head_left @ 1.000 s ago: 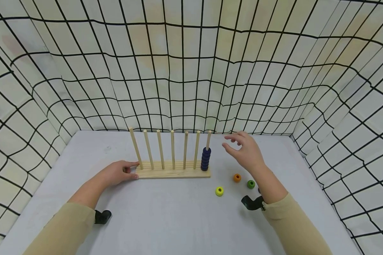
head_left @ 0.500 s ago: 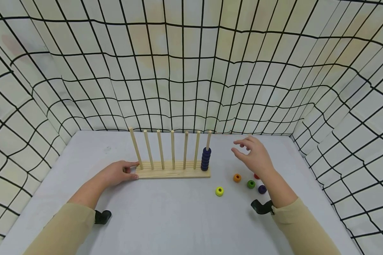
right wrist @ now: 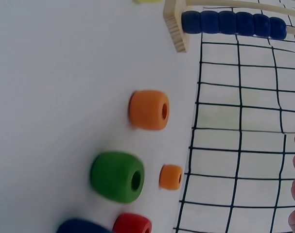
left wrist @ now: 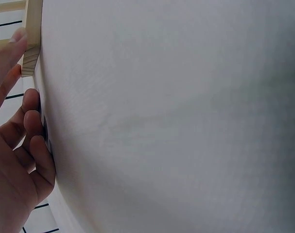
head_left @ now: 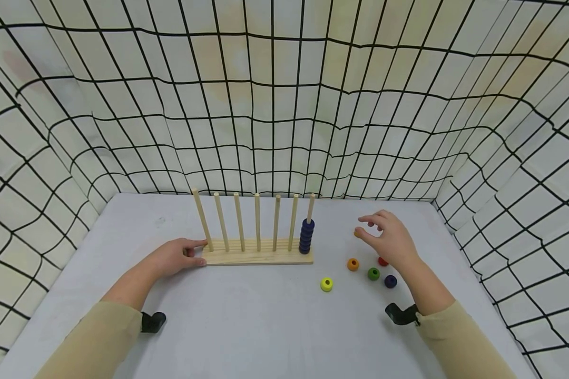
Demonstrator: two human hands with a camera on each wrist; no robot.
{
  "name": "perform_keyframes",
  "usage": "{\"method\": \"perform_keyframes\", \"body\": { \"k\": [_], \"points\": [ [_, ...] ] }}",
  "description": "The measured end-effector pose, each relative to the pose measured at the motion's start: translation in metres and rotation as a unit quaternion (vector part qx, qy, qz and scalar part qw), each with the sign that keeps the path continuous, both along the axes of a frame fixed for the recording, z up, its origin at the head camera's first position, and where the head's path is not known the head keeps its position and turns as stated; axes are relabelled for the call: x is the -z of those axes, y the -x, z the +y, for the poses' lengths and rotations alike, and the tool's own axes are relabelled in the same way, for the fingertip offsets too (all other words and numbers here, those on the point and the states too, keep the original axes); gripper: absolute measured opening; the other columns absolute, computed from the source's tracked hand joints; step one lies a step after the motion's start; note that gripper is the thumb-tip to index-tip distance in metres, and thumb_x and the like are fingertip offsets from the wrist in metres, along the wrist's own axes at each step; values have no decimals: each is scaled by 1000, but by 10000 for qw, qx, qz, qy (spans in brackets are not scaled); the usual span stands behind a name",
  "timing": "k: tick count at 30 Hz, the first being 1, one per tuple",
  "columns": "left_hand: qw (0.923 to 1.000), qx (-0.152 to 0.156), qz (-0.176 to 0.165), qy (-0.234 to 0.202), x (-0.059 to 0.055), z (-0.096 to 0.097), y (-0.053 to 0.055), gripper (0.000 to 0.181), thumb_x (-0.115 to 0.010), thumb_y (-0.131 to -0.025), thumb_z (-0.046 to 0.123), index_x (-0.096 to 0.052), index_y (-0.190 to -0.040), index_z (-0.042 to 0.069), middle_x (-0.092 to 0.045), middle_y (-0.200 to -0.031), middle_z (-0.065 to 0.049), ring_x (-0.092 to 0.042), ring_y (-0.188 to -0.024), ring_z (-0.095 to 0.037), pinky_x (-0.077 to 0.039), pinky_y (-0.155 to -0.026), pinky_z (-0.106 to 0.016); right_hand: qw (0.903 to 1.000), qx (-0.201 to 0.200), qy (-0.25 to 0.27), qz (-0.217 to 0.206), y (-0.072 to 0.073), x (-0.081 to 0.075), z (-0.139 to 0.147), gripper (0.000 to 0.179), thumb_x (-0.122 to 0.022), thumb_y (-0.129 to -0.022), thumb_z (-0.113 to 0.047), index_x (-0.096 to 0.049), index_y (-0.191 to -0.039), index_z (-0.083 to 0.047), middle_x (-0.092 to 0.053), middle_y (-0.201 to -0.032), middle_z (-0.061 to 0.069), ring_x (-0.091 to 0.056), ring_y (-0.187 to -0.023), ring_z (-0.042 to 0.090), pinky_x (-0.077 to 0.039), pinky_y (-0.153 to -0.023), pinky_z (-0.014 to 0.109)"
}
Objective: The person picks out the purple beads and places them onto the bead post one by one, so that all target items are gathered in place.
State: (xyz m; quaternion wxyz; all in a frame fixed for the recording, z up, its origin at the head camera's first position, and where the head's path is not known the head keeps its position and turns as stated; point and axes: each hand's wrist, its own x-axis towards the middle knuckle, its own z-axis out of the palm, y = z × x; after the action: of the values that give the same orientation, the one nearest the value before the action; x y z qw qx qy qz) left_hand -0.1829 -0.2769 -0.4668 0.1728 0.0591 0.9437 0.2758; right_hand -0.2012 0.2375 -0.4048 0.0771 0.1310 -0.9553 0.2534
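Observation:
A wooden peg rack (head_left: 256, 258) stands on the white table, its upright pegs in a row. My left hand (head_left: 173, 257) holds the rack's left end, thumb in front and forefinger behind; the left wrist view shows this end of the base (left wrist: 33, 36) close. Several dark blue beads (head_left: 306, 237) are stacked on the rightmost peg. To the right of the rack, my right hand (head_left: 391, 241) hovers with fingers and thumb apart, holding nothing. Near it lie a red bead (head_left: 383, 261), a green bead (head_left: 373, 273) and an orange bead (head_left: 353, 265). Another orange bead (right wrist: 170, 177) is mostly hidden behind my right thumb in the head view.
A loose yellow bead (head_left: 326, 285) lies in front of the rack's right end, and a dark blue bead (head_left: 391, 282) beside the green one. Black netting (head_left: 284, 121) over pale walls encloses the table's back and sides.
My right hand has moved right and slightly nearer, away from the peg with beads, uncovering the red, dark blue and far orange beads. My left hand and the rack have stayed put.

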Motion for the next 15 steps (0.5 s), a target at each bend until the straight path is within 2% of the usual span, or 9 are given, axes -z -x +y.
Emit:
{"method": "perform_keyframes", "body": {
  "k": [5,15],
  "points": [
    [10000,-16,9,0,-1,1,-1,72,-76,-86,43,-52,-144,8,-51,-86,-5,-45,-74,-19,-37,-63,-34,9998,108,-149,-74,-2,4,15,32,-69,-94,-32,-70,-121,-15,-61,-108,3,-52,-98,27,-44,-78,41],
    [10000,-11,9,-2,-1,1,-1,70,-76,-87,41,-52,-144,8,-52,-86,-5,-45,-74,-19,-38,-63,-33,9989,214,-387,-178,-9,12,45,33,-69,-94,-33,-71,-118,-10,-62,-107,10,-54,-97,32,-45,-76,42]
  ]
}}
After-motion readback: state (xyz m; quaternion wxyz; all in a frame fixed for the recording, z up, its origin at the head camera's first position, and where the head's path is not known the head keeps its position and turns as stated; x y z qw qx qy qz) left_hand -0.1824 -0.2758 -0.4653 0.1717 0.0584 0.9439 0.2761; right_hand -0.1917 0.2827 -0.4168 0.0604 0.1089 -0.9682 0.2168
